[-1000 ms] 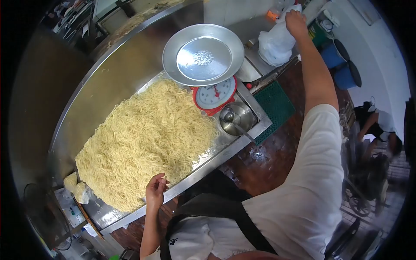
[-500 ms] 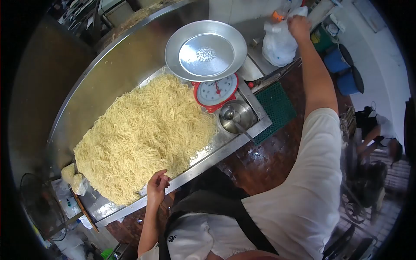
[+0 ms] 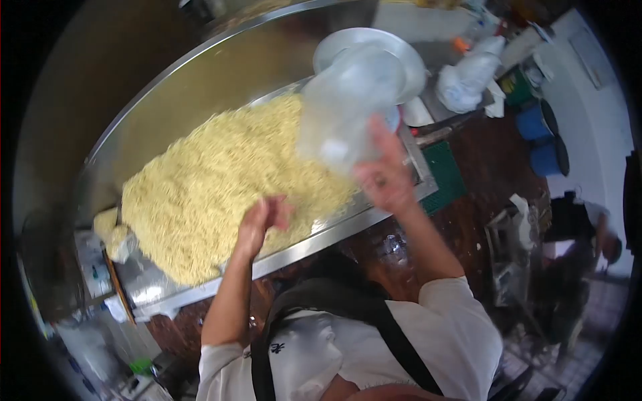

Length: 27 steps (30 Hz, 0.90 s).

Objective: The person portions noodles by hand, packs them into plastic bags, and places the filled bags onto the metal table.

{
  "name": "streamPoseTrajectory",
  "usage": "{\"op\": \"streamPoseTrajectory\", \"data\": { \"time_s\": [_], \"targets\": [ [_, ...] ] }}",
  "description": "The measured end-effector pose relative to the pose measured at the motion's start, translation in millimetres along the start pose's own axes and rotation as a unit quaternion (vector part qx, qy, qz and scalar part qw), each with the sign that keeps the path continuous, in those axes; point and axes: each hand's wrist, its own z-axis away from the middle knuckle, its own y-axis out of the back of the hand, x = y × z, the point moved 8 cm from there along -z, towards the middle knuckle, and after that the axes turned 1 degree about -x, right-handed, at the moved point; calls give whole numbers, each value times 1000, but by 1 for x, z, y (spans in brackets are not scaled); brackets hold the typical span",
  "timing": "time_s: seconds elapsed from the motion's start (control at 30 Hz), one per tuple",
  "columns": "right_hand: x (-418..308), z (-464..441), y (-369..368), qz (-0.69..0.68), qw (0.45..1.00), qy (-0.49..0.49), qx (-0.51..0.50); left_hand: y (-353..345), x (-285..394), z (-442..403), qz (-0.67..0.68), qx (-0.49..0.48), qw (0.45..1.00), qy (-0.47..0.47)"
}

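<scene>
A big heap of yellow noodles (image 3: 221, 180) covers much of the steel tray (image 3: 321, 237). A translucent plastic bag (image 3: 341, 107), blurred by motion, is at the fingers of my right hand (image 3: 388, 174), over the right end of the heap. It hides much of the red scale and part of the round metal pan (image 3: 414, 67). My left hand (image 3: 264, 217) hovers at the heap's near edge; its fingers are smeared and I make out nothing in them.
A white bundle of plastic bags (image 3: 468, 80) lies at the upper right. Beyond it stand blue bins (image 3: 548, 157). A green mat (image 3: 443, 175) is right of the tray. Small bags (image 3: 110, 230) lie at its left end. Another person (image 3: 588, 227) is at the far right.
My right hand has come back from the white bundle to the tray with a translucent bag. My left hand has risen slightly and moved right. The view has shifted, so the scale pan sits further right.
</scene>
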Motion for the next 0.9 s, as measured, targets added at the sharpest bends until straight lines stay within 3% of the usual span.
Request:
{"op": "streamPoseTrajectory", "data": {
  "time_s": [0.07,0.13,0.23,0.33,0.37,0.47,0.5,0.57,0.6,0.63,0.67,0.7,0.73,0.8,0.9],
  "targets": [
    [-59,11,-80,-73,990,-11,-124,30,20,-19,93,6,996,-6],
    [-107,23,-141,-71,963,45,-255,61,57,-17,193,64,979,10],
    [-162,42,-214,-40,909,121,-397,111,66,24,95,-95,987,88],
    [-204,58,-267,-24,880,167,-444,163,59,105,-130,-108,985,31],
    [-216,61,-284,-30,874,180,-451,177,56,141,-137,-51,989,4],
    [-266,67,-347,-14,851,173,-495,251,15,233,-323,89,939,76],
    [-282,68,-369,2,840,167,-516,274,13,265,-350,151,924,35],
    [-319,61,-410,15,864,149,-481,363,-15,332,-405,370,834,-55],
    [-334,57,-428,25,876,137,-463,420,-37,372,-473,478,732,-105],
    [-339,61,-450,40,877,112,-465,472,-68,417,-347,552,758,9],
    [-337,71,-476,58,878,85,-467,511,-102,455,-132,586,799,-29],
    [-333,77,-502,77,880,58,-466,519,-104,488,-76,615,784,-38],
    [-333,78,-527,75,885,52,-457,528,-109,514,-40,633,772,-49],
    [-329,80,-582,68,893,37,-444,541,-113,551,-162,651,742,-22],
    [-318,79,-672,136,897,98,-409,513,-96,564,-116,666,737,-21]
  ]
}}
